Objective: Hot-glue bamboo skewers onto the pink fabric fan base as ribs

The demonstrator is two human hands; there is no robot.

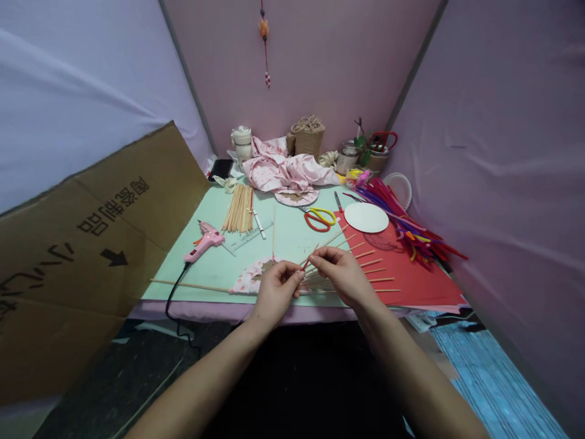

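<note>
L hand (280,285) & R hand (337,271) pinch thin stick (305,264), red w/ pale tip.
Nr side of scissors (317,223); long way slants, tip twd them.

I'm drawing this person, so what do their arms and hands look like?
The left hand and right hand have no gloves, and I see no rings. The forearms are bare and slim toward the wrists, with no sleeves, watch or bracelet showing.
</note>
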